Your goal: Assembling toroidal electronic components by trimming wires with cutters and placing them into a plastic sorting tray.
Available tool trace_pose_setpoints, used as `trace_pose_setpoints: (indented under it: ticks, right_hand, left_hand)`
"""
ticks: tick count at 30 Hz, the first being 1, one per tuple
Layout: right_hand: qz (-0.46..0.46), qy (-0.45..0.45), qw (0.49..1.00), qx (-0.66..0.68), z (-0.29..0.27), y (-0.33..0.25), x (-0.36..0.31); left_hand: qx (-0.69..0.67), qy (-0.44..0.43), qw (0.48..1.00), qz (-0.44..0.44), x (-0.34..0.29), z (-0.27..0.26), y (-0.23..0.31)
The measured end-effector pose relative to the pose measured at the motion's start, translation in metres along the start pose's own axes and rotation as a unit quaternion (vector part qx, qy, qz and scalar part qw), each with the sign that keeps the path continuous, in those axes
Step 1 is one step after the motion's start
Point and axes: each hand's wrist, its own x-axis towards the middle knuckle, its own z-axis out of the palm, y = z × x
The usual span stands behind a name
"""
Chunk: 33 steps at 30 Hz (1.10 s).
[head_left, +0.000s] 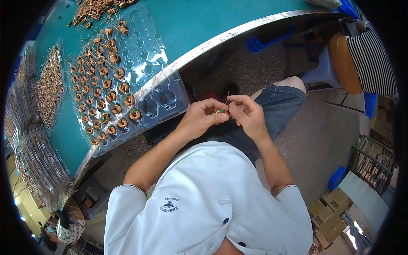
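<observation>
1. The left hand (202, 118) pinches a small, copper-coloured, wire-wound ring with a green patch (221, 111) above the lap.
2. The right hand (250, 114) is drawn narrow beside it, near the thin wire ends (228, 92) (whether it grips them, I cannot tell).
3. A hard tug could bend or snap a wire.
4. The clear, moulded plastic tray (185, 103) overhangs the teal tabletop (204, 19); a forearm knock might tip it.

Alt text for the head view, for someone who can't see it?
A person's left hand and right hand together hold a small, partly green piece with thin wires. To the left, a clear plastic tray partly filled with copper-coloured coils overhangs a green table's edge.
</observation>
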Motion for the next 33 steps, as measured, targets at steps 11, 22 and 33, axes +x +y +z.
trace_pose_setpoints:
  ticks: [11,22,33]
  right_hand:
    - [-0.123,0.039,0.991,-0.026,0.009,0.007,0.004]
    - [-0.228,0.277,0.922,0.143,-0.035,-0.031,0.027]
    - [-0.064,-0.014,0.993,-0.1,0.021,-0.035,0.013]
  left_hand:
    - [-0.044,-0.009,0.999,0.007,-0.002,0.006,-0.004]
    - [-0.057,0.095,0.993,-0.027,0.002,-0.004,-0.006]
    - [0.033,0.104,0.989,0.105,-0.008,-0.004,0.019]
